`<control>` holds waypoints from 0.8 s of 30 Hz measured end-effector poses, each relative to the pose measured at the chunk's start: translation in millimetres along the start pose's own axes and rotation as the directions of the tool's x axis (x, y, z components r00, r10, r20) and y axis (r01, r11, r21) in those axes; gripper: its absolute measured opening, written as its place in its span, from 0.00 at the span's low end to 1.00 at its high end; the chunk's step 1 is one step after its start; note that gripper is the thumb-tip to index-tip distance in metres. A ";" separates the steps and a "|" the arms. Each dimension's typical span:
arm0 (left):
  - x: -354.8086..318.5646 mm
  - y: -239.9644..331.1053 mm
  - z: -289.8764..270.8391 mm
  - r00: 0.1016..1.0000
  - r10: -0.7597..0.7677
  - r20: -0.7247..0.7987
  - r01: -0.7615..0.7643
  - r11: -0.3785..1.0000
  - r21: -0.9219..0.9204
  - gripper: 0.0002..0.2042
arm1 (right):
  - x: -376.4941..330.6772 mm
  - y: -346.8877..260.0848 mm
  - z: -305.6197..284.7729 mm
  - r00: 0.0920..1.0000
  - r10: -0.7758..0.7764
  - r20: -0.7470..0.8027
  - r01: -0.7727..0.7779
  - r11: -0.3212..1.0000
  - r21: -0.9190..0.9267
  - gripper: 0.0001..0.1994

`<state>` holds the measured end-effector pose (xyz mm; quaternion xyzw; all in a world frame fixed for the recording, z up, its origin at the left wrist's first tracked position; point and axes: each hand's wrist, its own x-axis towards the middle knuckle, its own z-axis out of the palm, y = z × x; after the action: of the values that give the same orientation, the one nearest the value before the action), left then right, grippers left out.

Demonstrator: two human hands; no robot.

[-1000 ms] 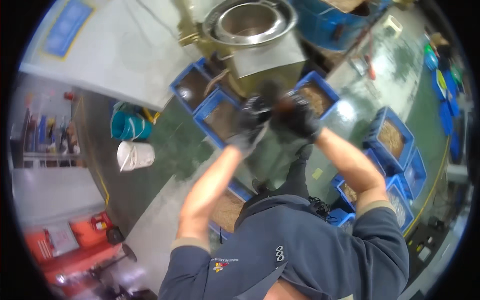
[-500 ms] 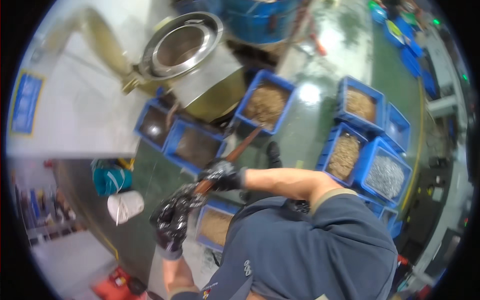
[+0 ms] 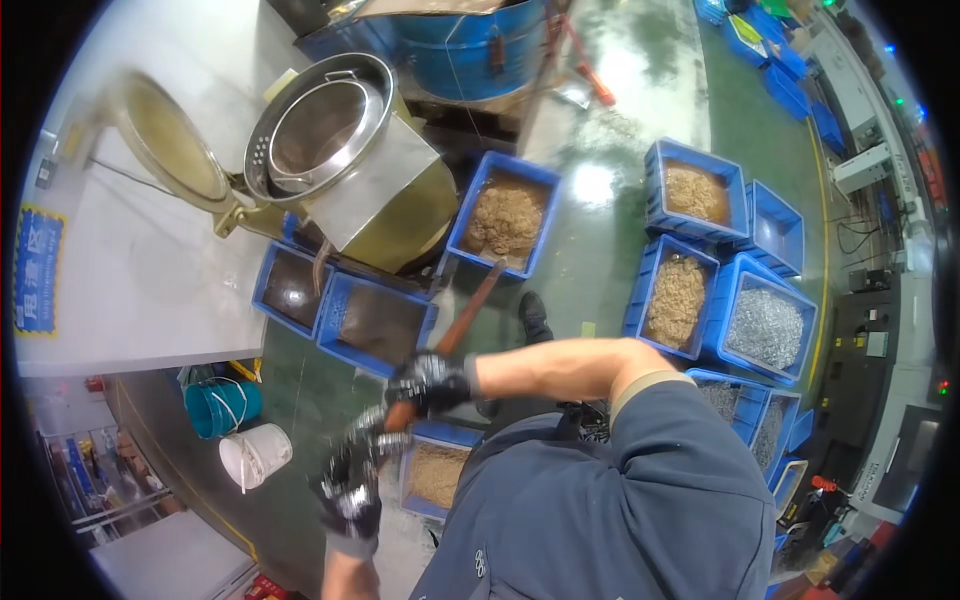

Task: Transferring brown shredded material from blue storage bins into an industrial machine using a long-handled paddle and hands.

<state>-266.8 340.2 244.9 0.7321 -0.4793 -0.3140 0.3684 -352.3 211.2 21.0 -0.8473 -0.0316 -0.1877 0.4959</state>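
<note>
A long reddish-brown wooden handle slants from my hands toward the far right. Black, wet-looking gloves cover both hands. My right hand is closed around the handle higher up. Nearer to me, my left hand grips its lower end. The handle's far end meets the near edge of a blue bin holding lumpy brown wet material. The tool's head cannot be made out there.
A round steel-rimmed machine with its lid raised stands at far left. Two blue bins of dark liquid sit before it. More blue bins stand at right. A teal bucket and white bucket are at left.
The view has turned a little, so the machine and the bins appear farther left. Both hands keep their hold on the handle, whose far end still meets the same bin.
</note>
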 end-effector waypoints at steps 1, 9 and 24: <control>16.4 1.8 1.2 0.984 0.176 0.032 -0.179 0.956 0.234 0.10 | -3.3 13.4 -13.0 0.976 -0.112 -0.185 0.125 0.990 0.061 0.20; 35.3 7.4 -0.2 1.000 0.004 -0.028 -0.003 0.998 0.061 0.13 | 9.2 15.9 -21.9 0.976 -0.073 -0.207 0.085 0.995 0.050 0.15; -113.4 -201.9 43.8 0.971 -0.206 -0.120 0.220 0.968 0.122 0.15 | -43.7 55.3 156.5 0.958 0.050 0.283 -0.016 0.992 -0.124 0.12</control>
<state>-246.4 489.9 64.0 0.8182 -0.3975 -0.2794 0.3073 -334.7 322.4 -108.6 -0.8942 -0.0772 -0.0569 0.4373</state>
